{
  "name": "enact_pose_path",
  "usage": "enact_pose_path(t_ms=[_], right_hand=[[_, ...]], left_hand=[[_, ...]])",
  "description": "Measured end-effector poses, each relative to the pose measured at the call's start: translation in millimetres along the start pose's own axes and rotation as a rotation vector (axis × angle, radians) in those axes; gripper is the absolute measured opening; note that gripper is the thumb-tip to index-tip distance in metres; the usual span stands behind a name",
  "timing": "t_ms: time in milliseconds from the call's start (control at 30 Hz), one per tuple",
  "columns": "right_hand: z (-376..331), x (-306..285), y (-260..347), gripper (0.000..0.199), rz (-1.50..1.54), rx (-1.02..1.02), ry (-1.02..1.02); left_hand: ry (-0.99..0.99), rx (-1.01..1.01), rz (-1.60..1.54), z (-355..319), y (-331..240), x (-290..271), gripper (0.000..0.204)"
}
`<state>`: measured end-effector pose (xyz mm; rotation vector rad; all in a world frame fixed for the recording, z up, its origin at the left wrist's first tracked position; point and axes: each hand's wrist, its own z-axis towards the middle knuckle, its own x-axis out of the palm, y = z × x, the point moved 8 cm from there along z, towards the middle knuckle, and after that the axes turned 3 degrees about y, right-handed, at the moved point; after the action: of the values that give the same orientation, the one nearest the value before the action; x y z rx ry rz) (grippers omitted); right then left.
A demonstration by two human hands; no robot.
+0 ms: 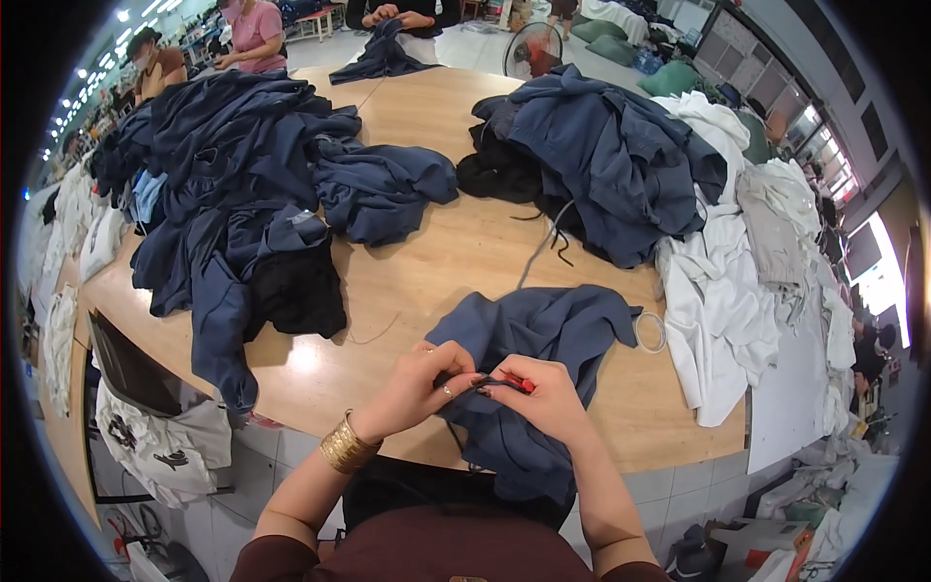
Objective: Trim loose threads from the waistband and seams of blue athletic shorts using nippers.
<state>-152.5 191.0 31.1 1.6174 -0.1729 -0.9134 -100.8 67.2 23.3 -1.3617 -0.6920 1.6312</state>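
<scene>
A dark blue garment [543,335] lies bunched at the table's near edge, and part of it hangs down over the edge. My left hand [422,388], with a gold bracelet [347,446] at the wrist, pinches a dark edge of the cloth. Fingertip to fingertip with it, my right hand [543,393] is closed on the same edge. A small red tool [527,385] pokes out from the right fingers; the rest of it is hidden in the hand, so its kind is unclear. A grey drawstring [543,247] runs from the garment toward the right pile.
Dark blue garments form a large pile [233,145] at left and another pile [611,145] at right, beside white cloth [718,310]. A pale ring [651,333] rests near the garment. Across the wooden table [407,107] a person handles dark cloth [383,58]; a fan [533,50] stands behind.
</scene>
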Motion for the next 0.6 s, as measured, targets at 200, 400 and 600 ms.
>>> enact_pose_path(t_ms=[200,400,600], right_hand=[[-31,-29,-2,0.022,0.172,0.083,-0.214],[-46,-22,2,0.027,-0.053,-0.011,-0.044],[-47,-42,-8,0.015,-0.106,-0.016,-0.249]], left_hand=[[0.088,-0.066,-0.073,-5,3,-1,0.018],[-0.073,0.019,-0.09,-16,-17,-9,0.021],[-0.157,-0.344,-0.53,-33,25,3,0.008]])
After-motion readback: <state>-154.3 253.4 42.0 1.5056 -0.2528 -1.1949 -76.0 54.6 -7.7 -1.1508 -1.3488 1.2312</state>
